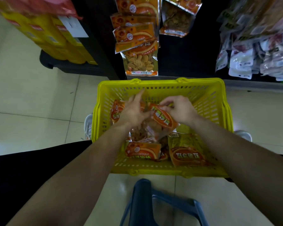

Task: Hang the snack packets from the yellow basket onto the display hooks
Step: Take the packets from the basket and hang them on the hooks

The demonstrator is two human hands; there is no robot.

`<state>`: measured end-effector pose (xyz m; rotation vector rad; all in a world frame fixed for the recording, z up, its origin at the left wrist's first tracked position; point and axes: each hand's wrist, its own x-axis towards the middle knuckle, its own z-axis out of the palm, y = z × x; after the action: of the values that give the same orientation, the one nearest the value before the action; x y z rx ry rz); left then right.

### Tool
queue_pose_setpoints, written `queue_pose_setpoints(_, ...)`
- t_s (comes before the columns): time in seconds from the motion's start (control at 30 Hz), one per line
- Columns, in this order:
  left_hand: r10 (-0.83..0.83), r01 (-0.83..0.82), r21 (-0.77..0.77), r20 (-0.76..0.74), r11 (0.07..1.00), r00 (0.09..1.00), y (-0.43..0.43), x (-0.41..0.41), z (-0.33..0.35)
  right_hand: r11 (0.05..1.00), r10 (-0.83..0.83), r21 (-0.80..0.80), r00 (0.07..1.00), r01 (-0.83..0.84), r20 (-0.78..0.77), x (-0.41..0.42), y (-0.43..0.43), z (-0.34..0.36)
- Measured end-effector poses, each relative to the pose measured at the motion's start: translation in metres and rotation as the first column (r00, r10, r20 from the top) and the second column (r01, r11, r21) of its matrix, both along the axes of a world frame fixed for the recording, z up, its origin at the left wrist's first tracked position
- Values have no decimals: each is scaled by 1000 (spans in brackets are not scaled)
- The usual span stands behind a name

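Basket (pixel 162 82): yellow slotted plastic, on floor (pixel 39 103) below rack. R hand (pixel 180 111) grip: fingers curled, pinching top edge of packet (pixel 164 121). Packet is lifted & tilted over the pile, mid-basket. Packet look: orange top w/ big yellow-green lettering, clear lower part showing pale round chips. L hand (pixel 134 111) grip wide, fingers straight & spread, thumb by packet's left edge; can't tell if touching. Spare packets (pixel 144 150), same look, lie flat in basket at near side & left. Hung packets (pixel 137 35), same brand, on rack above basket. Blue stool (pixel 153 201) at bottom.
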<state>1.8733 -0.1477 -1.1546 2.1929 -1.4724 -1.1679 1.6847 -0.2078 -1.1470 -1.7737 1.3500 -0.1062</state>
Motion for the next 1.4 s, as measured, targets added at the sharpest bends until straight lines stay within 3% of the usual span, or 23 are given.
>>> queue_pose_setpoints(0.07, -118, 125, -121, 65, 985, 991, -8, 1, 18, 999, 24, -33, 999, -23, 28, 11, -2, 14)
queue_pose_setpoints(0.13, -184, 197, -147, 95, 969, 978, -9, 3, 30, 998, 19, -57, 999, -17, 30, 17, -1, 23)
queue_pose_setpoints(0.2, -166, 176, -86, 115, 981, 979, -3, 6, 37, 997, -5, -71, 1000, 7, 26, 19, 5, 30)
queue_pose_setpoints(0.37, -33, 51, -57, 286, 997, 958, 23, 34, 31, 941, -87, -336, 986, 34, -144, 6, 28, 26)
queue_pose_setpoints(0.43, 44, -39, -26, 284, 999, 958, 32, 47, 26, 979, -59, -204, 976, 16, -210, 0, 40, 9)
queue_pose_setpoints(0.53, 97, -97, -14, 272, 995, 957, 38, 57, 22, 989, 130, 105, 956, -106, -262, 2, 60, -21)
queue_pose_setpoints(0.67, 120, -120, -16, 251, 993, 961, 30, 59, 20, 969, 189, 207, 944, -135, -269, 21, 71, -45)
queue_pose_setpoints(0.77, 125, -125, -12, 239, 992, 963, 29, 58, 17, 962, 201, 233, 947, -143, -249, 34, 70, -54)
queue_pose_setpoints(0.93, 110, -103, -42, 210, 994, 971, 28, 60, 7, 970, 44, 243, 988, -7, -149, 52, 57, -68)
queue_pose_setpoints(1.23, 190, -182, -70, 144, 981, 971, 26, 60, 2, 985, -20, 165, 988, 45, -153, 62, 53, -65)
queue_pose_setpoints(1.4, 165, -154, -79, 162, 985, 973, 27, 60, 6, 974, -67, 215, 998, 65, 5, 56, 53, -59)
